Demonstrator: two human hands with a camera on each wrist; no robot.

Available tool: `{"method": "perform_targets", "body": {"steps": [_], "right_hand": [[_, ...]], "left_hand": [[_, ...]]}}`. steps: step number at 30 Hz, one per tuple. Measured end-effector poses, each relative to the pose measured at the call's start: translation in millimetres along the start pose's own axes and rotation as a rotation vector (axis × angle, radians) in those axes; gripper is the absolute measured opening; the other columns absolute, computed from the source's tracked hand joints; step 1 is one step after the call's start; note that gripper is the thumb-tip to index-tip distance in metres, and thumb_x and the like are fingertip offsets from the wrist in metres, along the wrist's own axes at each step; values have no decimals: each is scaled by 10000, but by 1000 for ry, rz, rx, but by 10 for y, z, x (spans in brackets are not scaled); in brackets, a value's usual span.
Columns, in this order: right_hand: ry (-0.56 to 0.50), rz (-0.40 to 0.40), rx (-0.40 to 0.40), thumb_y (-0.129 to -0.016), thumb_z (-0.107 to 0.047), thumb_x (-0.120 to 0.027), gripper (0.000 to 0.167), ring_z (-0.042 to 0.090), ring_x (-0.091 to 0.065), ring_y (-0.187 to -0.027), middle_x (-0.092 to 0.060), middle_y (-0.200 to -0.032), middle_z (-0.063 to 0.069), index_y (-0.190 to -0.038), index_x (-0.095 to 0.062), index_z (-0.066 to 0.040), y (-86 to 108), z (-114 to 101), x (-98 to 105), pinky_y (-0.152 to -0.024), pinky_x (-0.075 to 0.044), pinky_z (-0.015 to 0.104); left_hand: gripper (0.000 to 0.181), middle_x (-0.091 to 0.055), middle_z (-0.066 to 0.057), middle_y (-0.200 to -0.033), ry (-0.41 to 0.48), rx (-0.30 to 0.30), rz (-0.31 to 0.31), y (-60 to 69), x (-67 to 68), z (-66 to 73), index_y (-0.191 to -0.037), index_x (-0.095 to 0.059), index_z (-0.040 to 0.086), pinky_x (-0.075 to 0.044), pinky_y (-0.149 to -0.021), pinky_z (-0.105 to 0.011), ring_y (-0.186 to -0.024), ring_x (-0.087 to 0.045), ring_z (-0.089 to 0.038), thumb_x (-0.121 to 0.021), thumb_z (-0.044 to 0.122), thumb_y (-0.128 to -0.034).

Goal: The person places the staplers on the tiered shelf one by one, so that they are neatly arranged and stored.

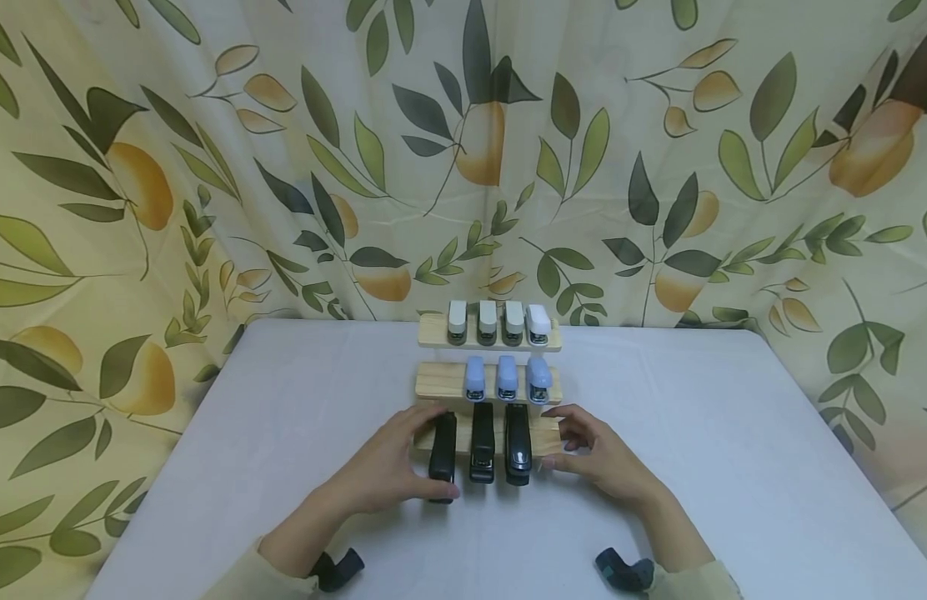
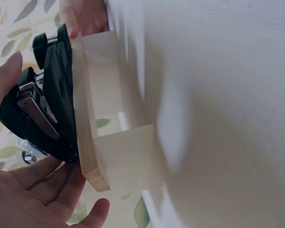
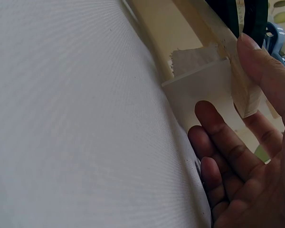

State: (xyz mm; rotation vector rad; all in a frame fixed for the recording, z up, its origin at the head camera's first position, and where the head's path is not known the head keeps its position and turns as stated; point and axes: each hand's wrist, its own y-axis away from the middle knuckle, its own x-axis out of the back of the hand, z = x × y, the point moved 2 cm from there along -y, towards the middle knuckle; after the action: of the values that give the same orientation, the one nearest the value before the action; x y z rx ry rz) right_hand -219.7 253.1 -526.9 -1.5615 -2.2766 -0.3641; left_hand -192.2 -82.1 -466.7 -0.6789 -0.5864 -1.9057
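Observation:
My left hand (image 1: 384, 462) holds the leftmost black stapler (image 1: 443, 454) at the left end of the front wooden shelf (image 1: 546, 437), thumb at its near end and fingers at its far end. In the left wrist view this stapler (image 2: 26, 111) lies along the board. Two more black staplers stand beside it, a middle one (image 1: 482, 442) and a right one (image 1: 518, 442). My right hand (image 1: 602, 458) grips the right end of the same shelf. In the right wrist view the thumb lies on the wooden board (image 3: 244, 95), with fingers round its end beside a pale support (image 3: 199, 90).
Behind stands a middle shelf (image 1: 437, 381) with three blue staplers (image 1: 507, 377). A back shelf (image 1: 433, 331) carries several white staplers (image 1: 487, 321). A white cloth covers the table (image 1: 696, 417); a leaf-patterned curtain (image 1: 583, 167) hangs behind it.

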Motion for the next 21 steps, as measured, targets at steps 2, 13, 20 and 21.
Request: {"method": "perform_targets", "body": {"steps": [2, 13, 20, 21], "right_hand": [[-5, -4, 6, -843, -221, -865, 598, 186, -626, -948, -696, -1098, 74, -1361, -570, -177, -2, 0, -1, -873, -503, 271], [-3, -2, -2, -838, -224, -869, 601, 192, -622, -948, -695, -1091, 80, -1358, -572, -177, -6, 2, -3, -865, -501, 272], [2, -3, -9, -836, -236, -872, 606, 195, -630, -959, -700, -1104, 76, -1359, -570, -181, -7, 6, -5, -876, -504, 271], [4, -3, -9, -835, -237, -872, 608, 196, -630, -959, -700, -1104, 76, -1360, -570, -181, -7, 8, -5, -875, -505, 271]], "left_hand": [[1063, -387, -45, -1659, -2, -2, 3, -3, 3, 5, -1582, -411, 249, -306, -1213, -618, -1549, -332, -341, -930, 536, -699], [987, -412, -23, -1650, -12, -36, 22, -7, -6, 42, -1566, -461, 221, -334, -1209, -588, -1535, -368, -336, -911, 518, -740], [892, -424, -21, -1644, -38, -35, 63, 2, -15, 93, -1511, -534, 192, -373, -1195, -559, -1523, -394, -329, -914, 475, -756], [880, -430, -20, -1640, -42, -33, 70, 3, -16, 98, -1504, -543, 190, -377, -1192, -558, -1519, -400, -329, -914, 472, -758]]}}
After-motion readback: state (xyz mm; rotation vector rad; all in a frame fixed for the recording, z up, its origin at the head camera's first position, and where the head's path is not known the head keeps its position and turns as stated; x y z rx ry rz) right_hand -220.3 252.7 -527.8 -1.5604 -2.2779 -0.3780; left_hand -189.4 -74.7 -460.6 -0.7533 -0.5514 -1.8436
